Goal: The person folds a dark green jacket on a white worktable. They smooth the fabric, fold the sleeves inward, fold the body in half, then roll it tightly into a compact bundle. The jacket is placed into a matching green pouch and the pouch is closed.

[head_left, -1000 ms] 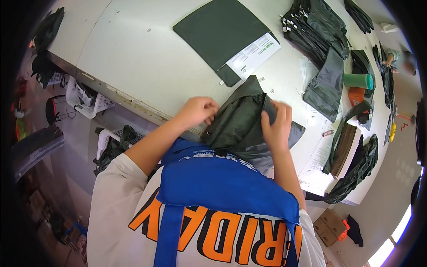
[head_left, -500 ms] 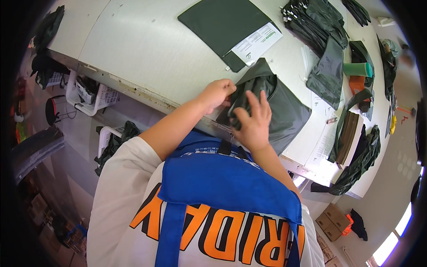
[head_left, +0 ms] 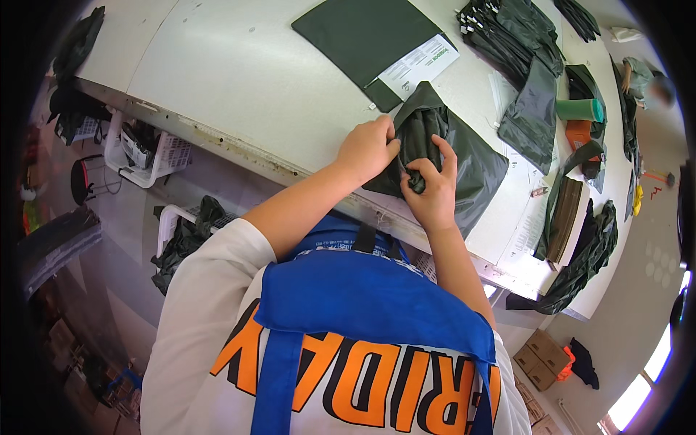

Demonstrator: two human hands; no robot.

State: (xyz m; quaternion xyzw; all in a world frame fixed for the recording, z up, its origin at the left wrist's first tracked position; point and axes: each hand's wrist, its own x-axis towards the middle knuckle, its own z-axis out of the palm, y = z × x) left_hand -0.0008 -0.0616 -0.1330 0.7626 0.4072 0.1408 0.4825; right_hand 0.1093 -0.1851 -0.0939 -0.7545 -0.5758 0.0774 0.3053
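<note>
A dark green pouch (head_left: 475, 163) of shiny coated cloth lies at the near edge of the table, its mouth toward my left hand. Bunched dark cloth (head_left: 420, 138) fills the mouth. My left hand (head_left: 370, 148) is closed on the pouch's left rim, thumb against fingers. Thumb and forefinger of my right hand (head_left: 433, 187) pinch a fold of the bunched cloth, the other fingers raised. Beyond the pouch lies a flat dark green piece (head_left: 362, 43) with a white printed sheet (head_left: 419, 67) on its corner.
Heaped dark green pouches (head_left: 533, 123) with white-tipped ends lie at the right. Past them are a green roll (head_left: 580, 110), an orange box (head_left: 578, 135) and a brown stack (head_left: 569, 221). White baskets (head_left: 174, 156) stand below the table edge. Another person (head_left: 641, 80) is at far right.
Both hands have shifted slightly away from me. My left hand has moved up along the rim. My right fingers, blurred before, now pinch the bunched cloth, and the mouth stands wider.
</note>
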